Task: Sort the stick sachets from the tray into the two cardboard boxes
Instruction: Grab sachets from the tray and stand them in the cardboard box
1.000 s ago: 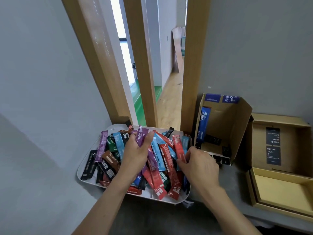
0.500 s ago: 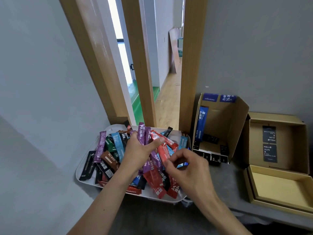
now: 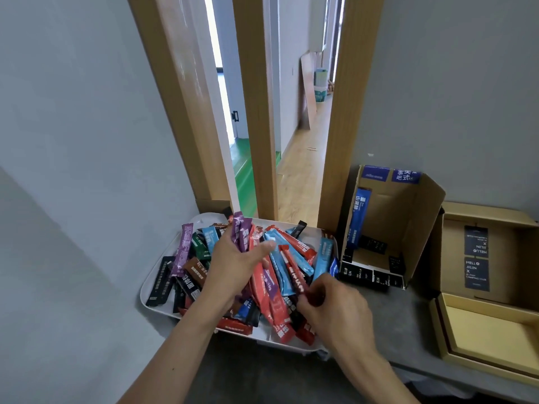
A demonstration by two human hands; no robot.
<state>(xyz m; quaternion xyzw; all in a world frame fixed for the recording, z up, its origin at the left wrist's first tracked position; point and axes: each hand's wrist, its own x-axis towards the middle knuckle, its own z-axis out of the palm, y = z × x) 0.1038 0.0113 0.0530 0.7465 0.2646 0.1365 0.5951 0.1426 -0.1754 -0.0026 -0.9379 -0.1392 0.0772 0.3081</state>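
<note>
While your left hand (image 3: pixel 234 265) grips purple sachets (image 3: pixel 241 233) over the tray (image 3: pixel 201 221), your right hand (image 3: pixel 332 304) pinches a red sachet (image 3: pixel 293 271) near its right edge.

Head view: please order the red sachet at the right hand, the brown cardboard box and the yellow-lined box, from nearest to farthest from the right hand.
1. Red sachet, in the tray: the right hand pinches its lower end.
2. Brown cardboard box, just behind the hand and to its right, beside the tray.
3. Yellow-lined box, at the far right.
</note>
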